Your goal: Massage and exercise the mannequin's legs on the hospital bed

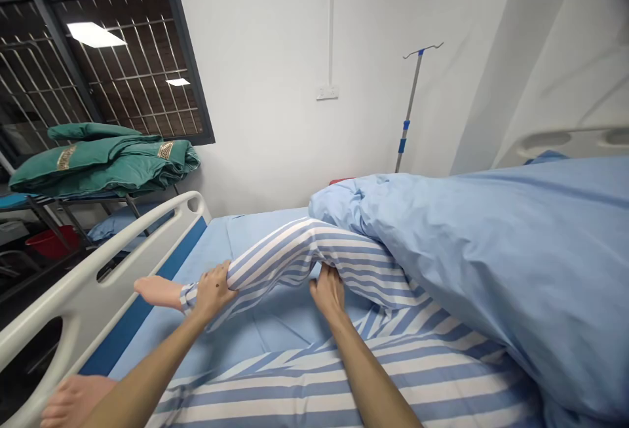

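A figure in blue-and-white striped pyjama trousers lies on a hospital bed. The far leg [304, 251] is bent at the knee and lifted off the blue sheet [255, 225]. My left hand [212, 290] is closed round its lower shin near the ankle, just behind the bare foot [154, 291]. My right hand [328, 289] is tucked under the knee, fingers curled against the striped cloth. The near leg [344, 389] lies flat under my forearms, its foot [73, 400] at the lower left. A light blue duvet [491, 251] covers the upper body.
A white foot board with a blue panel [98, 277] borders the bed on the left. Folded green blankets [108, 162] lie on a rack beyond it, with a red basin [52, 241] below. An IV pole [410, 107] stands by the white wall. A barred window [98, 54] is upper left.
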### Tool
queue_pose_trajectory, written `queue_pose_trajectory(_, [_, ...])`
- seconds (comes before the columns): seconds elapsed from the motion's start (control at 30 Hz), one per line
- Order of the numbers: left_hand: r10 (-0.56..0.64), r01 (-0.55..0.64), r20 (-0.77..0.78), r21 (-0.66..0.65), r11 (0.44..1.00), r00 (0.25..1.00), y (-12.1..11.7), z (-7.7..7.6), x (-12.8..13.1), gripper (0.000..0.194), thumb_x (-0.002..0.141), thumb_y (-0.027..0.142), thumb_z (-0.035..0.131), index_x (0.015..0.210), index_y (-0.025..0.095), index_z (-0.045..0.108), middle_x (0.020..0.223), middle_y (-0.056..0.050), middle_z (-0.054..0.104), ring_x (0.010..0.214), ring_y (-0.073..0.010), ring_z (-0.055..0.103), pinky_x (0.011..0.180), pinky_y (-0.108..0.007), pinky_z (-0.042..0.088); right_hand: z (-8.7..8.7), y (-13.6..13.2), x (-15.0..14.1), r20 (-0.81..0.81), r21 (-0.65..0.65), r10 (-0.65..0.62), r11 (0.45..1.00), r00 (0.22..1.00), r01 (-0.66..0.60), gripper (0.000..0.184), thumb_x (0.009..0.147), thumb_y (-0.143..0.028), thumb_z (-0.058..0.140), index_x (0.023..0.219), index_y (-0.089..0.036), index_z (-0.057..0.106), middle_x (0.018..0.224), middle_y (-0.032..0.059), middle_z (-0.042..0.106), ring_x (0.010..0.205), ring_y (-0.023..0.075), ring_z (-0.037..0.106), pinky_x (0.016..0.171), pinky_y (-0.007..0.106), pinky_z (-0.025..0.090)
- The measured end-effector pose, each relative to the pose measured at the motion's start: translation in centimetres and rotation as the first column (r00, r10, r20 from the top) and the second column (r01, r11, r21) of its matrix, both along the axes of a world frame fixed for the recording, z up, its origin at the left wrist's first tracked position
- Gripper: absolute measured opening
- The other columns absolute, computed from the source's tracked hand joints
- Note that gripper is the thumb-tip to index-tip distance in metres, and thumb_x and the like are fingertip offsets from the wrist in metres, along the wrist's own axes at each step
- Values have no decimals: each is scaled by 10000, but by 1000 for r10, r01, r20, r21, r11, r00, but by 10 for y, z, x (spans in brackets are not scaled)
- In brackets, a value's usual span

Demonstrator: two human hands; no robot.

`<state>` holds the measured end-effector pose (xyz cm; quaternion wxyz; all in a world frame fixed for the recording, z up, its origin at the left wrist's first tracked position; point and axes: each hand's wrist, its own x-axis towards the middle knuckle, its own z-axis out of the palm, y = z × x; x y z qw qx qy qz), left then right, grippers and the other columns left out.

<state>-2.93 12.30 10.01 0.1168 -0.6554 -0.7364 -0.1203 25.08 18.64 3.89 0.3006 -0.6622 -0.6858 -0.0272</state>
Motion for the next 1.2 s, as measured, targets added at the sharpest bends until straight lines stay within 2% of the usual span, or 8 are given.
queue_pose_trajectory(0.17, [-97, 88, -219, -48, 995, 971, -7, 25, -44, 586, 670, 269, 550, 1233, 188, 410, 1171, -115, 564, 1083, -275, 489, 891, -365, 319, -5, -5, -1, 40, -132, 77, 989, 996, -71, 398, 759, -224, 481, 1124, -74, 523, 1045, 179, 608, 992, 271, 568, 851, 328, 406])
queue_pose_trajectory(0.33, [-103, 83, -305, -78, 993, 947, -10, 29, -64, 518, 684, 229, 526, 1194, 208, 441, 1088, -100, 590, 1022, -277, 515, 850, -373, 332, -7, -8, -1, 59, -203, 134, 972, 989, -119, 341, 772, -246, 466, 1047, -84, 586, 1008, 182, 638, 961, 275, 599, 823, 339, 432])
queue_pose_trajectory(0.53, [-87, 45, -302, -143, 989, 949, -12, 17, -76, 499, 696, 205, 516, 1190, 210, 449, 1122, -110, 577, 1057, -270, 492, 876, -377, 324, -13, -8, 0, 50, -295, 198, 939, 979, -175, 348, 787, -271, 452, 1046, -92, 602, 1010, 177, 652, 974, 270, 610, 827, 346, 442])
queue_pose_trajectory(0.73, [-149, 103, -360, -146, 984, 921, -8, 9, -92, 486, 704, 171, 479, 1189, 202, 465, 1087, -115, 575, 1016, -283, 488, 860, -389, 314, -22, -8, 0, 33, -486, 303, 837, 952, -250, 374, 767, -294, 495, 1078, -118, 604, 1089, 159, 637, 1025, 258, 593, 847, 330, 435])
queue_pose_trajectory(0.97, [-161, 104, -310, -191, 976, 937, -5, 1, -92, 501, 697, 154, 465, 1197, 188, 468, 1070, -130, 562, 989, -282, 476, 867, -402, 301, -31, -5, 0, 37, -545, 343, 794, 938, -269, 418, 752, -305, 527, 1124, -127, 596, 1149, 158, 611, 1092, 261, 552, 900, 326, 400])
queue_pose_trajectory(1.1, [-158, 100, -294, -203, 974, 943, -3, -16, -97, 526, 681, 151, 478, 1205, 192, 463, 1076, -125, 559, 998, -279, 471, 879, -396, 296, -33, -6, -2, 43, -574, 378, 767, 925, -287, 428, 753, -301, 517, 1135, -124, 595, 1188, 163, 588, 1130, 265, 524, 924, 317, 382])
queue_pose_trajectory(1.2, [-130, 81, -264, -190, 978, 956, -5, -39, -102, 533, 689, 210, 511, 1218, 184, 450, 1107, -127, 548, 1023, -285, 459, 883, -394, 296, -32, -5, -3, 58, -561, 373, 780, 926, -279, 447, 766, -303, 492, 1158, -105, 577, 1198, 178, 577, 1138, 272, 518, 928, 326, 382])
